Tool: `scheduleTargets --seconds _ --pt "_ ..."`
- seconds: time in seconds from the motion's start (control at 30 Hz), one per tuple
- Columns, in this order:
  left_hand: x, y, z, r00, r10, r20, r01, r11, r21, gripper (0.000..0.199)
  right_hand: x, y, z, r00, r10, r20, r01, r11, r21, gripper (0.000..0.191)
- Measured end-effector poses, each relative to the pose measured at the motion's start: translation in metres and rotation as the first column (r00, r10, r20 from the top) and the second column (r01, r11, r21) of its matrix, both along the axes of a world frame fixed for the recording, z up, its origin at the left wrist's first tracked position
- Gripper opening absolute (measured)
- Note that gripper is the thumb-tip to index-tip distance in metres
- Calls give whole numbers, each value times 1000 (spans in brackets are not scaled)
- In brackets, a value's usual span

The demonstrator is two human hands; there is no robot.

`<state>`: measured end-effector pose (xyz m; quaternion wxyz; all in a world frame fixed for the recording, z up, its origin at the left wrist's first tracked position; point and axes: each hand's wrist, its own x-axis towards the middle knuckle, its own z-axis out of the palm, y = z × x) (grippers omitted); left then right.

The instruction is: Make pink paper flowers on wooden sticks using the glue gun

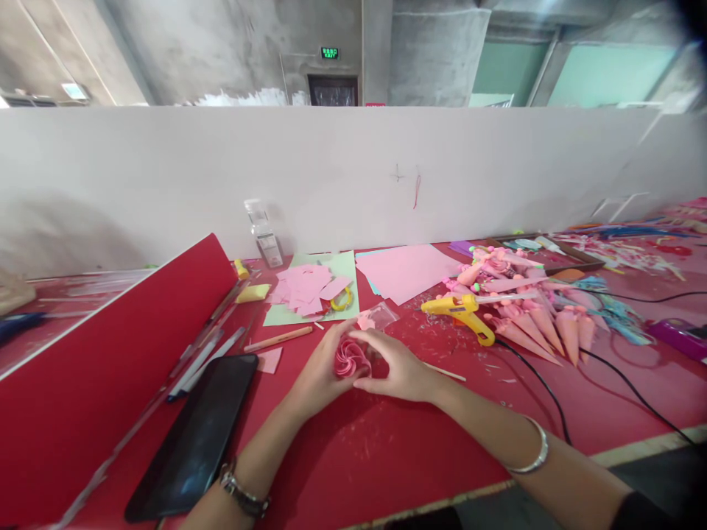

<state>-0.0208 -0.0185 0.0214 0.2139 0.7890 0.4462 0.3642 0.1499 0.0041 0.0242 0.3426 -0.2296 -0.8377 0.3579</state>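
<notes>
A pink swirled paper flower (351, 358) sits between my two hands, just above the red table top. My left hand (323, 368) is closed round its left side, with the thumb under the lower edge. From the right, my right hand (401, 368) curls about it, fingertips at the top and thumb at the bottom edge. Part of the flower is hidden by the fingers. Just beyond the hands lies a small clear plastic packet (384, 316) with something pink in it. A thin pale stick (446, 372) rests beside my right wrist.
A yellow glue gun (464, 313) with a black cord lies right, beside a pile of pink paper cones (530, 320). Pink paper squares (303, 287) and pink sheets (412, 269) lie behind. A black phone (196, 434) and red upright divider (127, 368) stand left.
</notes>
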Motion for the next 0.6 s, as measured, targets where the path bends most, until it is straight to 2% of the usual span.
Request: scheduleTargets --seconds 0.13,0.33,0.47,0.6 --pt "1 0 1 999 -14 45 17 998 -64 63 0 2 -3 1000 15 -20 -16 999 -50 61" --pt "3 0 4 992 -60 114 73 991 -114 56 1 3 -3 997 -53 -53 52 998 -19 53" --pt "4 -1 6 985 -91 145 109 986 -126 58 1 4 -2 997 -34 -70 31 998 -45 48" --pt "3 -1 5 981 -91 172 112 987 -116 58 2 3 2 998 -54 -14 54 999 8 52"
